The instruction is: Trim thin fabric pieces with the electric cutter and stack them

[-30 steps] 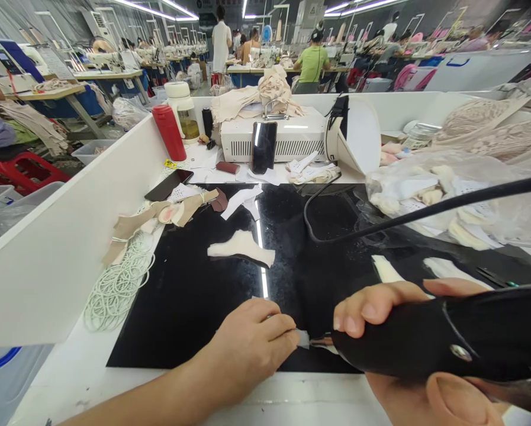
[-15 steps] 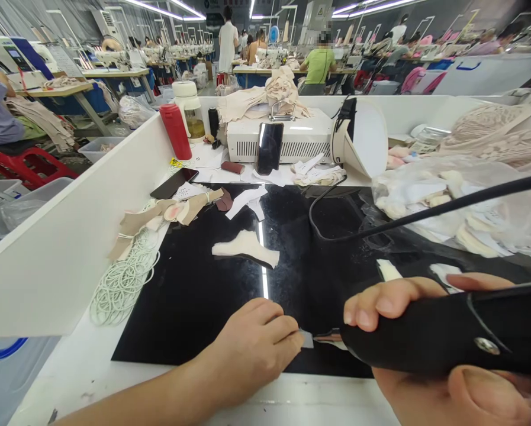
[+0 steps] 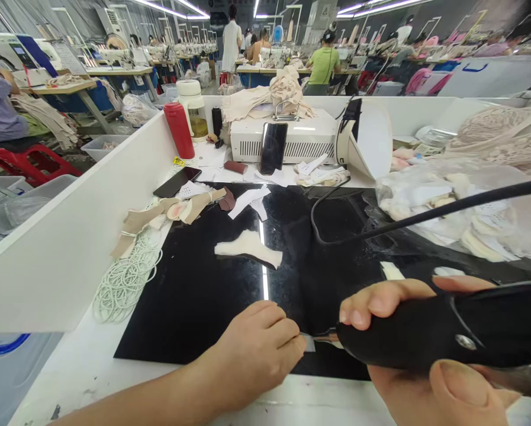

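My right hand [image 3: 393, 302] is wrapped round a thick black handheld power tool [image 3: 447, 325] with a metal screw on its side. The tool's narrow metal tip [image 3: 327, 336] points left. My left hand [image 3: 260, 343] is closed low over the front of a glossy black board [image 3: 185, 307], its fingertips hidden. From its fingers a small pale piece [image 3: 308, 342] juts out and meets the tip; whether they touch I cannot tell. Beyond my left hand lies a cream, wing-shaped fabric piece [image 3: 248, 247] on the board.
A black cord [image 3: 425, 216] crosses the right side. At left lie pale green cord coils [image 3: 127, 284], fabric scraps [image 3: 194, 207] and a phone [image 3: 177, 181]. Behind stand a red flask [image 3: 179, 130], a white machine [image 3: 287, 142] and another phone [image 3: 273, 148]. A plastic bag of pieces [image 3: 460, 207] lies right.
The tool and my right hand have shifted slightly left. My left hand stays closed in nearly the same place. The whole view has moved a little; the fabric pieces lie as before.
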Tool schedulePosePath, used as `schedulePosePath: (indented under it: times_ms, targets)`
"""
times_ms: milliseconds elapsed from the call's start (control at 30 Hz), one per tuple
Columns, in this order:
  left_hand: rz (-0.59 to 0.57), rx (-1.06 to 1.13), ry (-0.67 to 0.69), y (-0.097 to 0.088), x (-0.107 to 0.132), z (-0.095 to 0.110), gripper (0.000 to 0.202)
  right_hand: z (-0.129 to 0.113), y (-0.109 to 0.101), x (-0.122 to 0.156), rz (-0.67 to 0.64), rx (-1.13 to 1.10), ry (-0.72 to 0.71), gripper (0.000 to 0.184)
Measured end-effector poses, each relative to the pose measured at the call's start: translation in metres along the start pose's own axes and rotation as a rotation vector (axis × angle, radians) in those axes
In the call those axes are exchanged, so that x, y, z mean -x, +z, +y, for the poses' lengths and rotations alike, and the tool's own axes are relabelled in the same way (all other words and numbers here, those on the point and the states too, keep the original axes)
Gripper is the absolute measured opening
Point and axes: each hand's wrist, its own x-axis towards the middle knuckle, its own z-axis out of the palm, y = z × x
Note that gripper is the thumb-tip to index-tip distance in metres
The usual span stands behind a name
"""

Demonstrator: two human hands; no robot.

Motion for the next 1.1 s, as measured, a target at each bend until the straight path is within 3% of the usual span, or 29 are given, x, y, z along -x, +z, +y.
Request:
schedulePosePath:
  times_ms: [133,367,633,1100]
  targets:
    - [0.001,-0.008,-0.012,0.003,0.002,0.002,0.013,-0.002,0.001,-0.003,-0.008,0.006,-0.006,0.044]
    - [-0.111,-0.098,-0.116,0.011,0.005,0.006,0.012,-0.003,0.007,-0.001,0.024,0.003,0.002,0.045]
    - [0.001,-0.162,-0.033,0.009,0.011,0.009,0.011,-0.008,0.009,-0.005,-0.017,0.034,-0.004,0.047]
    - [0.033,-0.163,-0.041,0.001,0.017,0.015,0.017,-0.007,0.008,-0.004,-0.063,0.062,-0.019,0.046]
